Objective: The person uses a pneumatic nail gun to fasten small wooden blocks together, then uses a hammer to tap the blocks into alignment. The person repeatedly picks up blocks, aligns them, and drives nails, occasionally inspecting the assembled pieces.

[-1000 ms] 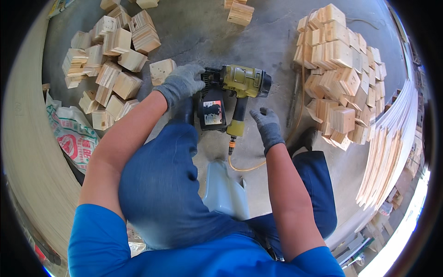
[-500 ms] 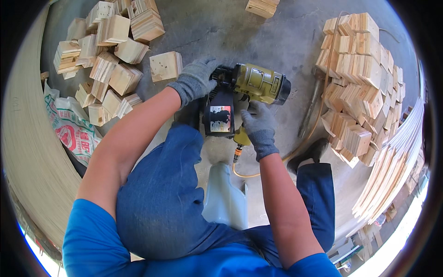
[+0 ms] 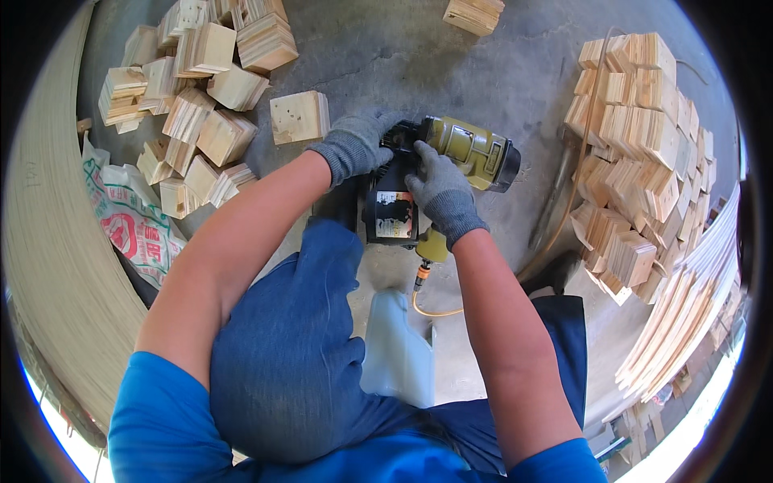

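both gloved hands grip one yellow-green nail gun [image 3: 451, 165] at centre, above the knees; left hand [image 3: 360, 141] closed on its nose, right hand [image 3: 441, 193] wrapped over the body; a finger slipping near the nose risks a stray nail; one loose wood block [image 3: 299, 117] at ten o'clock, piles beyond count at ten and three; one hose [image 3: 435, 310].

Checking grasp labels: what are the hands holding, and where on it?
Both gloved hands are on the yellow-green nail gun: left hand at its front end, right hand over the middle, above the black magazine.
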Motion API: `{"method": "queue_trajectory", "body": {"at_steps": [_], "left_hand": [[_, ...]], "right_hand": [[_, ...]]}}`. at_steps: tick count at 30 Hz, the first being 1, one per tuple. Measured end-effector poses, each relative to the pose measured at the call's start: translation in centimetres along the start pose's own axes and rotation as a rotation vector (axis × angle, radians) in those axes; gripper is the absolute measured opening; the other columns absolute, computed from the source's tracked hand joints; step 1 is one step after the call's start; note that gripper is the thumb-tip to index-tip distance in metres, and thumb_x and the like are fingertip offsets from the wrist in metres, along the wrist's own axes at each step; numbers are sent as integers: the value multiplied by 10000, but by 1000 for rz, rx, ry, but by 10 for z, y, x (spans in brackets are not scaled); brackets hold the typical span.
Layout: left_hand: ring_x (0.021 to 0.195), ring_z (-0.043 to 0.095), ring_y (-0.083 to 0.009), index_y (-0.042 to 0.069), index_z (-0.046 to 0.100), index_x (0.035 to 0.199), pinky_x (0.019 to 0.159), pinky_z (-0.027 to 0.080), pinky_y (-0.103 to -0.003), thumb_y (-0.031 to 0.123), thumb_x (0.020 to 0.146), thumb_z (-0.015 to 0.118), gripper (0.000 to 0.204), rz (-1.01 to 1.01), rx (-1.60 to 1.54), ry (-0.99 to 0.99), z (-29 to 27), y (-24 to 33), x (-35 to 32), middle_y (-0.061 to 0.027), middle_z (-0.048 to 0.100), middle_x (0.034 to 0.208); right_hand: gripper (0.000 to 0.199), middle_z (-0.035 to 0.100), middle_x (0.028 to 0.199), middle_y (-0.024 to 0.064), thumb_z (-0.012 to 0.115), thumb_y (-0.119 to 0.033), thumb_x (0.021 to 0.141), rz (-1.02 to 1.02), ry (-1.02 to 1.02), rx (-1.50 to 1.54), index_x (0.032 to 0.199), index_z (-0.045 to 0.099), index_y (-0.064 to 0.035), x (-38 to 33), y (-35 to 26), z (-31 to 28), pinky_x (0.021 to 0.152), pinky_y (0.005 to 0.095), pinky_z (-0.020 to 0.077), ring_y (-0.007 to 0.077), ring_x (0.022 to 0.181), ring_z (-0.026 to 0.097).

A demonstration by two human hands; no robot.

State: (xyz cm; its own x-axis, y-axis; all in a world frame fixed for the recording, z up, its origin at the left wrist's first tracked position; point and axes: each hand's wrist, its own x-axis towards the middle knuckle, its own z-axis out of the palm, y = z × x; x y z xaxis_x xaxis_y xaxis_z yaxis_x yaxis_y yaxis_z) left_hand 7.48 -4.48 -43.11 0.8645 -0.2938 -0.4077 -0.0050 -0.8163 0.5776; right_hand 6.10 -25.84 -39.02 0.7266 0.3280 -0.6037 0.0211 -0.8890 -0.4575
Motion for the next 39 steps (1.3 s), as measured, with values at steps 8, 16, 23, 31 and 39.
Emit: {"method": "queue_trajectory", "body": {"at_steps": [8, 16, 23, 31, 39], "left_hand": [[1272, 586, -407, 61, 600, 1384, 1091, 478, -462, 400, 798, 793, 704, 29, 108, 105, 4, 10, 1, -229, 611, 1343], [1273, 582, -393, 52, 630, 1357, 1081, 478, -459, 499, 797, 783, 733, -111, -64, -22, -5, 27, 16, -241, 625, 1320], [1261, 572, -403, 50, 640, 1342, 1086, 472, -462, 493, 740, 791, 763, -174, 98, -13, 3, 42, 23, -254, 629, 1290], [1300, 552, -378, 64, 674, 1274, 1091, 476, -459, 418, 751, 772, 639, -225, -43, 16, 7, 41, 23, -224, 607, 1321], [1219, 604, -400, 52, 626, 1330, 1065, 496, -451, 409, 709, 814, 741, -108, 63, 226, 10, 46, 14, -231, 604, 1326]], "right_hand": [[475, 708, 1243, 235, 688, -191, 934, 35, 282, 296, 1384, 622, -56, 5, 13, -2, 1025, 434, 529, 373, 1177, 684], [339, 745, 1145, 222, 660, -178, 911, 76, 285, 310, 1219, 690, -41, 13, 28, -11, 999, 425, 542, 367, 1105, 714], [382, 749, 1136, 217, 695, -253, 874, 197, 45, 345, 1200, 697, -55, 34, 37, -24, 1003, 417, 541, 371, 1107, 713], [389, 739, 1161, 231, 694, -266, 886, 218, 117, 271, 1211, 686, -52, 32, 30, -21, 1013, 440, 535, 393, 1127, 704], [384, 737, 1142, 242, 683, -232, 878, 170, 151, 296, 1213, 677, -45, 26, 24, -21, 1012, 451, 534, 400, 1121, 702]]}}
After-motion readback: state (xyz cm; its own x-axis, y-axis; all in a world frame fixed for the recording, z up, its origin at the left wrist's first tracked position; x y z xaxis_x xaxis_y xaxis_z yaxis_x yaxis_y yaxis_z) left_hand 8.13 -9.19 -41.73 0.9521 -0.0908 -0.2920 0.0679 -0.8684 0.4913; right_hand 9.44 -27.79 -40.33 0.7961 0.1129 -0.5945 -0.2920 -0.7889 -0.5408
